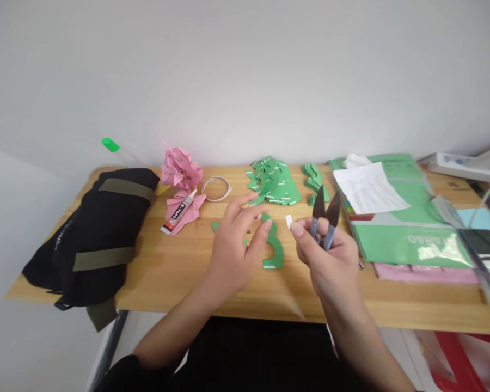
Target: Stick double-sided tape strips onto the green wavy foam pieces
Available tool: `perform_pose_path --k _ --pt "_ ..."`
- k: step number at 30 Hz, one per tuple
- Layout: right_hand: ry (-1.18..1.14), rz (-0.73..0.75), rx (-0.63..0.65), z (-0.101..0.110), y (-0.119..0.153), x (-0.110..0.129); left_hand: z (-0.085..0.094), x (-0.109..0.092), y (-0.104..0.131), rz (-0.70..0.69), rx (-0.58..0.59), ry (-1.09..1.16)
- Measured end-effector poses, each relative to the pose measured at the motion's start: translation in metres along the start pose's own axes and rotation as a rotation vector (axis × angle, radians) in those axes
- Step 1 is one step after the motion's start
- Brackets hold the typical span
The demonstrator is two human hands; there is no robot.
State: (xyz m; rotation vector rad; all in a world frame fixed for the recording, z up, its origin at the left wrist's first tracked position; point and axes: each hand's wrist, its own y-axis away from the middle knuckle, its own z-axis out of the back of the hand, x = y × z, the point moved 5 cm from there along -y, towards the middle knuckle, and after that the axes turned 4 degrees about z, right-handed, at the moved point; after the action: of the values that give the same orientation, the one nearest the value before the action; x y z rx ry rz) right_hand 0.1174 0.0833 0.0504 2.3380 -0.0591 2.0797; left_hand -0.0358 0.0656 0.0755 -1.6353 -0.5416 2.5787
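My right hand [330, 256] is closed around a pair of thread snips [330, 220], whose dark blades point away from me and stand apart. Between its thumb and forefinger is a small white strip [288, 221], which looks like a bit of tape. My left hand [239, 239] hovers with fingers spread and curved, and I see nothing held in it. Below and beside it on the table lies a curvy green paper cutout [275, 247] with a white strip along its near end. The left hand hides part of this cutout.
Behind my hands are a pile of green cutouts [275, 182], a stack of wavy green pieces [312, 177] and a tape roll [216, 189]. Pink paper [182, 169], a glue tube [178, 213] and a black bag [102, 234] stand left; a green packet [412, 239] lies right.
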Motion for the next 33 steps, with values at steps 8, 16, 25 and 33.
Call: perform_pose_path --k 8,16,25,33 --pt "0.077 0.099 -0.008 0.0 0.003 0.009 -0.01 -0.002 -0.01 0.163 0.146 0.296" --pt "0.13 0.153 -0.013 0.002 0.004 0.011 -0.01 0.002 -0.01 0.15 0.156 0.291" --pt "-0.032 -0.004 0.024 -0.002 0.0 0.003 -0.008 -0.01 -0.009 -0.053 0.091 0.138" --pt "-0.094 -0.122 0.145 -0.002 0.005 -0.016 -0.004 0.006 -0.02 0.25 0.038 0.495"
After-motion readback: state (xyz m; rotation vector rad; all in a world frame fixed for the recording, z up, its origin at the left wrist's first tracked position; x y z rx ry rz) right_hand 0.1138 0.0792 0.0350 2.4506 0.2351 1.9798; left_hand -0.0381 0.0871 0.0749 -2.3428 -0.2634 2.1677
